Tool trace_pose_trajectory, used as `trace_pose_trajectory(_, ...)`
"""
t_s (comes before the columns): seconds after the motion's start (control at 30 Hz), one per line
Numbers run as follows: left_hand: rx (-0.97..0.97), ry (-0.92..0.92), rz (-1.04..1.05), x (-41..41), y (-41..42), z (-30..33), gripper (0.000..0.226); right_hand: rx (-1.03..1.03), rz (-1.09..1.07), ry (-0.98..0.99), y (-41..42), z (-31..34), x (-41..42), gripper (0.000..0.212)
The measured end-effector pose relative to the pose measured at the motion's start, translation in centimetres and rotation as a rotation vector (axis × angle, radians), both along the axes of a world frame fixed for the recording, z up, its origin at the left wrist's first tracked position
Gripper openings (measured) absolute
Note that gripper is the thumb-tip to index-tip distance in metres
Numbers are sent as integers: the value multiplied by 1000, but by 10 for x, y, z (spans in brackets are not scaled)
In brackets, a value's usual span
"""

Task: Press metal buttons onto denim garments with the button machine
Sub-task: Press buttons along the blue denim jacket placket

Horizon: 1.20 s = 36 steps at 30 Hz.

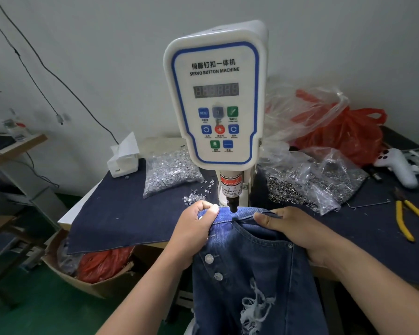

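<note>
The white servo button machine (215, 97) stands at the table's middle, its black press head (233, 206) touching or just above the waistband of ripped blue jeans (249, 262). My left hand (194, 228) pinches the waistband left of the head. My right hand (298, 230) grips the waistband on the right, thumb on top. Two metal buttons (213, 267) sit on the jeans' fly below. A bag of silver button parts (169, 172) lies left of the machine, and loose studs (196, 194) are scattered near the head.
A second bag of metal rings (307, 187) lies right of the machine, with red plastic bags (344, 131) behind. Yellow pliers (406, 218) and a white controller (399, 165) are at far right. A tissue box (124, 158) sits at back left; a cardboard box (90, 269) stands on the floor.
</note>
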<state>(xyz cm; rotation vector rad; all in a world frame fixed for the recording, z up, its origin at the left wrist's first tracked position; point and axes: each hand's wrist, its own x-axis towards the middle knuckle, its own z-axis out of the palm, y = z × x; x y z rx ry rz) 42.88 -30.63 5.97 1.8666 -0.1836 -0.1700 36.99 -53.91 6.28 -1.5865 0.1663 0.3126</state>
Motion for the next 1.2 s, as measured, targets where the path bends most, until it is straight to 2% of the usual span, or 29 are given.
trace_pose_trajectory(0.1, 4, 17, 9, 7, -2, -2, 26, -5, 16, 23, 0, 2, 3, 53)
trace_pose_trajectory(0.2, -5, 31, -9, 11, -3, -3, 26, -81, 111, 44, -4, 7, 4, 67)
trace_pose_trajectory(0.27, -35, 43, -23, 13, -3, -5, 25, -226, 196, 34, -6, 10, 7, 61)
trace_pose_trajectory(0.33, -47, 39, -28, 15, -4, -6, 25, -269, 229, 54, -6, 13, 11, 46)
trace_pose_trajectory(0.47, -29, 22, -13, 19, -4, -9, 23, -76, 178, 126, -8, 8, 16, 27)
trace_pose_trajectory(0.6, -10, 10, -4, 20, -4, -12, 25, -47, 183, 108, -10, 1, 16, 34)
trace_pose_trajectory(0.73, -20, 14, 9, 20, -6, -16, 26, -60, 179, 77, -12, -2, 18, 30)
trace_pose_trajectory(0.83, -46, 31, 12, 21, -7, -16, 27, -9, 171, 104, -13, -4, 21, 40)
trace_pose_trajectory(0.93, -44, 31, 16, 22, -8, -16, 28, 52, 158, 153, -13, -6, 22, 36)
trace_pose_trajectory(1.2, -53, 51, 12, 23, -10, -20, 26, 105, 125, 185, -11, -8, 23, 40)
